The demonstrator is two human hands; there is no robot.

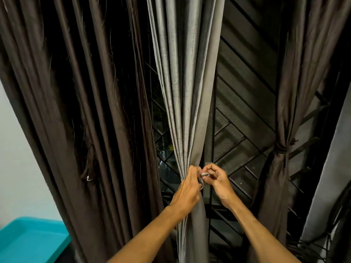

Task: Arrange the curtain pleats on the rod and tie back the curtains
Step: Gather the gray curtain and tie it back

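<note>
A grey curtain point(187, 92) hangs in the middle, its pleats gathered into a narrow bundle at waist height. My left hand point(188, 188) grips the gathered bundle from the left, with a grey tie-back strap point(201, 184) looping round under its fingers. My right hand point(216, 177) pinches the strap's end point(205, 175) just right of the bundle. The two hands almost touch. The rod is out of sight above.
A dark brown curtain point(85, 120) hangs loose on the left. Another brown curtain point(284, 130) on the right is tied at its middle point(283, 149). Behind is a window with a black metal grille point(243, 149). A teal tray point(32, 242) sits at the lower left.
</note>
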